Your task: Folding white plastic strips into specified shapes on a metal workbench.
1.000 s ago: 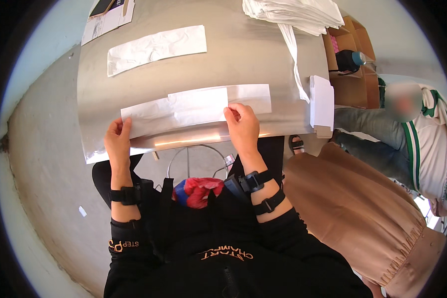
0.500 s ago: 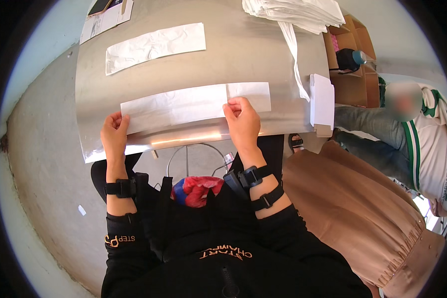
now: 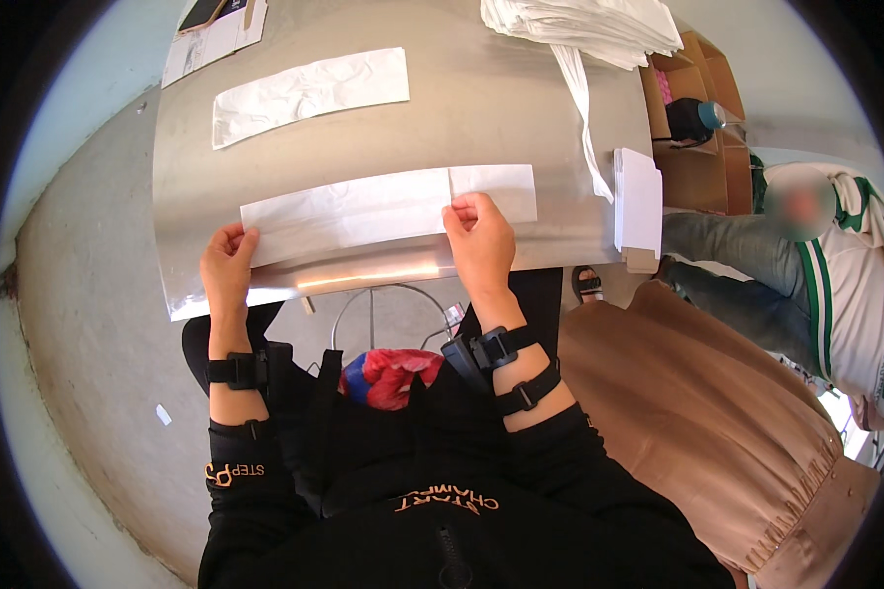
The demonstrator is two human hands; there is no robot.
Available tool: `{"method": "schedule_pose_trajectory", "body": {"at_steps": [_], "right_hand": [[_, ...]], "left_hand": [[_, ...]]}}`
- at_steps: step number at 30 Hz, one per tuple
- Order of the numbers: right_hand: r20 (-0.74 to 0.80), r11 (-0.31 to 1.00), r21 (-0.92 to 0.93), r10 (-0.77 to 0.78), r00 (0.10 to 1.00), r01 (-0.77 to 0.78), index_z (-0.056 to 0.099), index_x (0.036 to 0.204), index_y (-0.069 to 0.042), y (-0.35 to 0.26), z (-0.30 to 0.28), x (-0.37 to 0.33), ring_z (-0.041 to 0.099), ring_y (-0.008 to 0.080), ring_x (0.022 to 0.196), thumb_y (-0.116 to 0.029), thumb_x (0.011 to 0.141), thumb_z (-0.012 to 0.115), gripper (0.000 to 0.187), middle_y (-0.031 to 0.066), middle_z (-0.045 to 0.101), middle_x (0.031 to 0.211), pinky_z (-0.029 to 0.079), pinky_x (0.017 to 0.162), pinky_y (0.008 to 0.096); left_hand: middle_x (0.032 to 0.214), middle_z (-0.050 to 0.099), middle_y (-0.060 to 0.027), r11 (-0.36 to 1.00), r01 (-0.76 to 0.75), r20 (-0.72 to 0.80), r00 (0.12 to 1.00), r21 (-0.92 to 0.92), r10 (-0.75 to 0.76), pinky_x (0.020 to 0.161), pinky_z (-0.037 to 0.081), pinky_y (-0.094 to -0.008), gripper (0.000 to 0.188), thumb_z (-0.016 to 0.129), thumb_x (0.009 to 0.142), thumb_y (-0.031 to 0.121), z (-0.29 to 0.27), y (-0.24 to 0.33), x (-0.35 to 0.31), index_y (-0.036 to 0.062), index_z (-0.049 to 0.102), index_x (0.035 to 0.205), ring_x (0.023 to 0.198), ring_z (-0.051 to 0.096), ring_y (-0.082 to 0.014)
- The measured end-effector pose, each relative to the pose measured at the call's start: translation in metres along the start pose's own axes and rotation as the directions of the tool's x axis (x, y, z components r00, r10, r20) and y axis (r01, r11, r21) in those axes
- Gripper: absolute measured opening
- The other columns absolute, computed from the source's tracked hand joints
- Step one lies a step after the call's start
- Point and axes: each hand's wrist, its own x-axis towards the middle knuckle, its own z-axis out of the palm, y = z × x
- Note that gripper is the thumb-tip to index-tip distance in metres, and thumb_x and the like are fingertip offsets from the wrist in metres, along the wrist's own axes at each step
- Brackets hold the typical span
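Pinching the upper white strip (image 3: 349, 210) by its ends near the near edge of the table (image 3: 491, 118), left hand (image 3: 227, 259) and right hand (image 3: 481, 243) could skew it over the lower strip (image 3: 499, 188) by pulling unevenly.

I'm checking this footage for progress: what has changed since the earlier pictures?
The white strip has lost the step in its far edge, its left end shifting slightly away from the person. The left hand and right hand still pinch it; the crumpled strip beyond lies as before.
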Motion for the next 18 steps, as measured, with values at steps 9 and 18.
{"method": "schedule_pose_trajectory", "body": {"at_steps": [9,18], "right_hand": [[-0.025,0.999,-0.027,-0.021,0.999,0.021,0.058,0.080,-0.006,0.0011,0.0024,0.0011,0.061,0.0244,0.065,-0.013,0.075,0.065,0.012,0.0073,0.062,0.072,0.047,0.060,0.0353],[-0.034,1.000,-0.018,-0.026,0.999,0.025,0.057,0.080,-0.007,-0.0010,0.0033,0.0009,0.061,0.0227,0.064,-0.013,0.075,0.066,0.011,0.0057,0.062,0.072,0.047,0.059,0.0349]], "left_hand": [[0.077,0.062,-0.0025,0.999,-0.032,-0.022,0.999,0.022,0.032,0.064,0.041,-0.0200,0.025,0.065,0.082,0.018,0.0002,-0.0040,0.0011,-0.0039,0.063,0.092,0.069,0.053,-0.0071],[0.076,0.062,-0.0024,0.999,-0.008,-0.039,0.999,0.040,0.009,0.065,0.042,-0.0218,0.024,0.064,0.081,0.019,-0.0010,-0.0066,0.0028,-0.0033,0.063,0.091,0.069,0.053,-0.0082]]}}
